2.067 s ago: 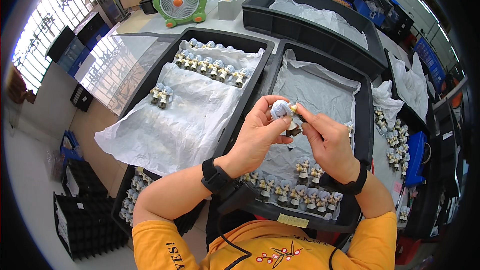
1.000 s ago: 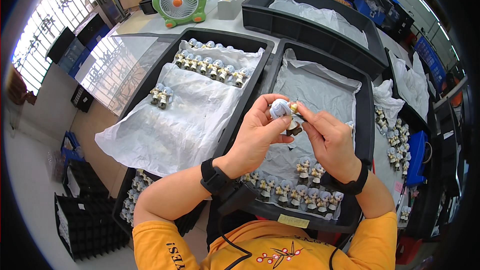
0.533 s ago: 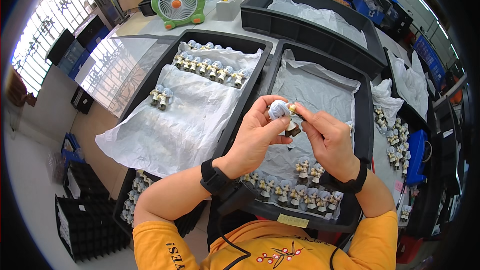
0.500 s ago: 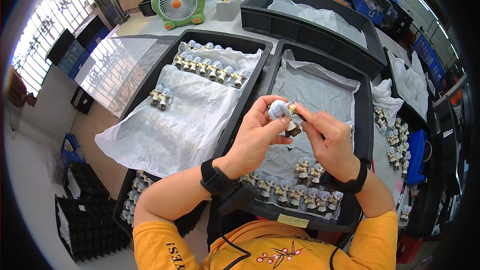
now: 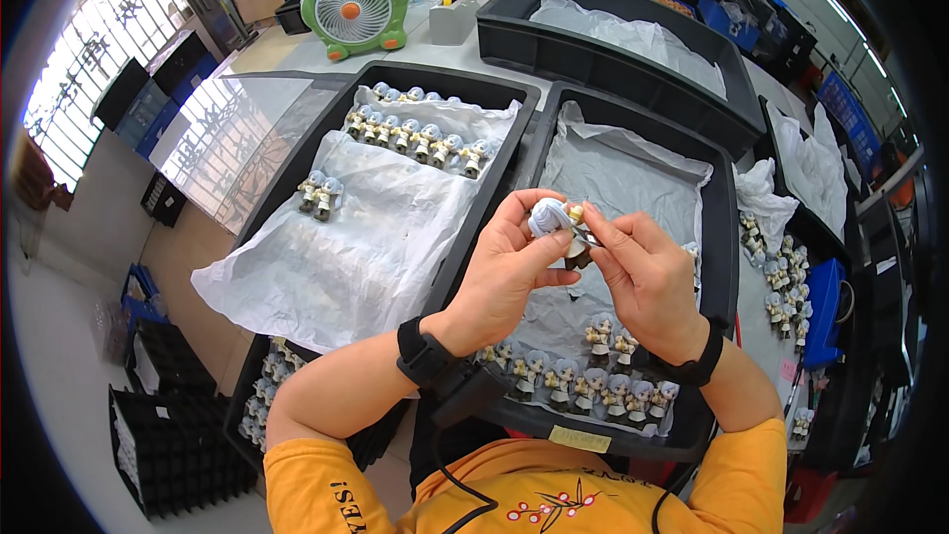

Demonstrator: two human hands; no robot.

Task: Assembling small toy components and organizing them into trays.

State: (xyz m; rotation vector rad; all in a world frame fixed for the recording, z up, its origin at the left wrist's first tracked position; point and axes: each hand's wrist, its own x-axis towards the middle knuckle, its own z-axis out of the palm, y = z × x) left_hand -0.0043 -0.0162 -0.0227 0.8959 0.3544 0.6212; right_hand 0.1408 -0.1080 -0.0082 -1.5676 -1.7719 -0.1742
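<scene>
My left hand [image 5: 504,262] grips a small figurine [image 5: 546,218] with pale blue-grey hair and a white and dark body, holding it tilted above the right tray [image 5: 727,237]. Close against the figurine's front, my right hand [image 5: 647,272] pinches with thumb and forefinger. A thin, partly shiny piece shows at those fingertips, too small to name. Similar figurines [image 5: 560,381] stand in rows on the paper lining at that tray's near end. More figurines [image 5: 405,133] line the far part of the left tray [image 5: 287,193], with a pair of them on its paper sheet [image 5: 366,227].
Behind the trays stand a green animal-shaped fan [image 5: 353,5], a tape dispenser [image 5: 453,15] and another black tray [image 5: 613,49]. To the right, loose figurines [image 5: 786,287] lie beside a blue bin [image 5: 828,311]. A yellow label [image 5: 579,438] marks the right tray's near rim.
My right fingers have shifted slightly against the figurine, and the figurine has turned a little in my left hand. The trays hold the same rows.
</scene>
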